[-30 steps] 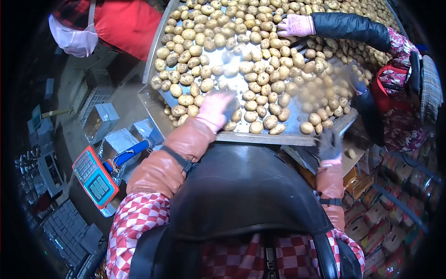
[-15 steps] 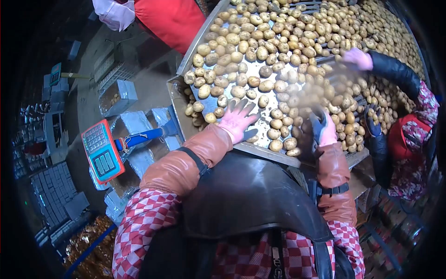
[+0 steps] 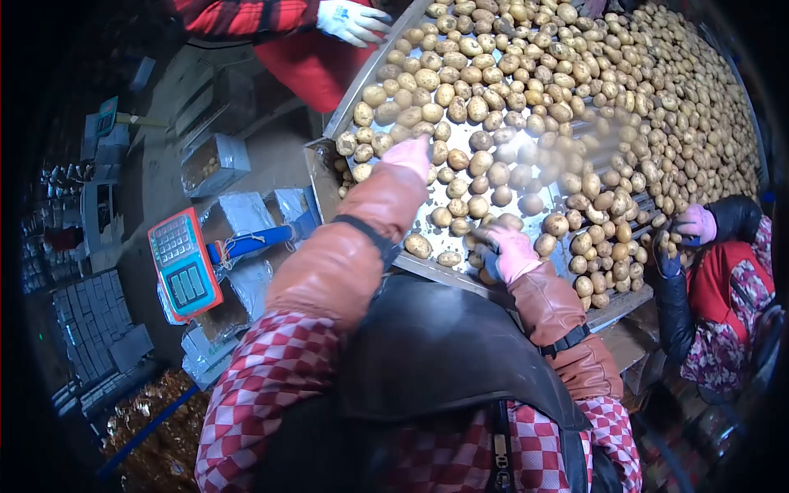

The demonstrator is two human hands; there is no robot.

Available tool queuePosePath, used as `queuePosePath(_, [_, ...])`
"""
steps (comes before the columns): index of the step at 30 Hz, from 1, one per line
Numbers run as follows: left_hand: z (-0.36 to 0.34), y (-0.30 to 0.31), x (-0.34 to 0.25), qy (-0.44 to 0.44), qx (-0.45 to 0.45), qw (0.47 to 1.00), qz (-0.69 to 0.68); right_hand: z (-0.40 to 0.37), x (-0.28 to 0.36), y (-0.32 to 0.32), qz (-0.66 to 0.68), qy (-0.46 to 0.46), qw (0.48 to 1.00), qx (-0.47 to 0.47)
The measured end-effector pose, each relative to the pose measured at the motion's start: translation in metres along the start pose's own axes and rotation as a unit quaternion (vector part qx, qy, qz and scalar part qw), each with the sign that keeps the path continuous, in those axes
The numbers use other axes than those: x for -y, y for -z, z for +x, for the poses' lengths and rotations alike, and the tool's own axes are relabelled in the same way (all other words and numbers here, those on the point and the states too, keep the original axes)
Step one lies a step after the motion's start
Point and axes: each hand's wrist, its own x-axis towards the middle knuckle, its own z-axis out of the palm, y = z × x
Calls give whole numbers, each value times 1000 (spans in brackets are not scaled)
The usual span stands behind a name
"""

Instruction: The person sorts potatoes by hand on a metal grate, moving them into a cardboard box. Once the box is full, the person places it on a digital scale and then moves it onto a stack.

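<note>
Loose potatoes [image 3: 481, 163] lie spread over a metal sorting table [image 3: 538, 202]. My left hand [image 3: 410, 154], in a pink glove, reaches over its left part against several potatoes; its fingers are mostly hidden behind the back of the hand. Close to the front edge, my right hand [image 3: 511, 251] wears a pink glove with dark grey fingers. These fingers are apart and bent down among a few potatoes, touching them, with no potato plainly gripped.
A wooden board edge [image 3: 460, 282] borders the table's front. Left stand an orange-framed scale display [image 3: 185, 264] and a box [image 3: 215, 167] with potatoes. One co-worker's white-gloved hand [image 3: 353, 22] is at the upper left; another's pink-gloved hand [image 3: 695, 224] is at the right.
My left hand has moved up and away over the potatoes. My right hand has swung left along the front edge. The right co-worker's outstretched hand has drawn back; a white-gloved hand has appeared.
</note>
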Motion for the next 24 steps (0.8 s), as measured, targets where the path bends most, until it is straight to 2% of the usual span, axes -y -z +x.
queuePosePath(1, [21,-17,-3,43,35,998,-16,-3,4,3,49,-6,999,21])
queuePosePath(3, [23,-32,0,58,-7,997,-57,-9,-12,3,114,-31,992,34])
queuePosePath(4, [17,-28,1,60,-6,997,-57,-13,-12,6,245,-103,964,33])
queuePosePath(5, [9,-16,3,72,13,991,-108,-16,-13,10,370,-172,912,27])
queuePosePath(6, [3,-9,5,82,32,984,-158,-17,-43,-8,375,-133,917,-28])
queuePosePath(7, [-4,-14,9,89,5,974,-210,-19,-36,9,421,-127,898,-30])
queuePosePath(9, [-31,-1,-7,135,92,909,-383,-3,-104,-34,642,-197,738,68])
queuePosePath(10, [-45,-9,-17,15,94,923,-372,-15,-38,14,714,-198,671,12])
queuePosePath(11, [-53,-16,-28,-102,96,924,-356,-21,-13,26,781,-152,606,-12])
queuePosePath(13, [-45,10,-56,-137,114,955,-238,-10,-17,22,821,-120,557,25])
queuePosePath(14, [-21,0,-65,-100,53,975,-192,-10,-25,16,628,-66,775,-15])
queuePosePath(15, [6,4,-63,-88,59,963,-248,-12,-33,12,380,-9,923,-54])
queuePosePath(16, [27,-1,-60,-106,-62,979,-161,-11,-20,30,568,-111,815,-12])
queuePosePath(17, [38,-10,-59,-123,-182,973,-71,-17,-25,27,567,-117,815,-15])
queuePosePath(18, [39,-23,-54,-124,-178,976,-36,-23,-34,23,378,-26,921,-92])
queuePosePath(19, [37,-31,-47,-125,-173,977,0,-30,-40,21,165,66,971,-160])
queuePosePath(20, [20,-33,-43,-163,-151,975,-1,-37,-33,28,317,-49,940,-117])
queuePosePath(21, [6,-31,-38,-162,62,985,0,-44,-25,35,514,-150,838,-108])
queuePosePath(22, [-18,-57,-14,-302,-112,946,41,-51,-33,33,606,-196,762,-117])
queuePosePath(23, [-37,-54,4,-311,-84,947,18,-58,-44,32,688,-237,675,-123])
queuePosePath(24, [-48,-46,18,-288,-48,957,3,-65,-47,33,687,-269,658,-154])
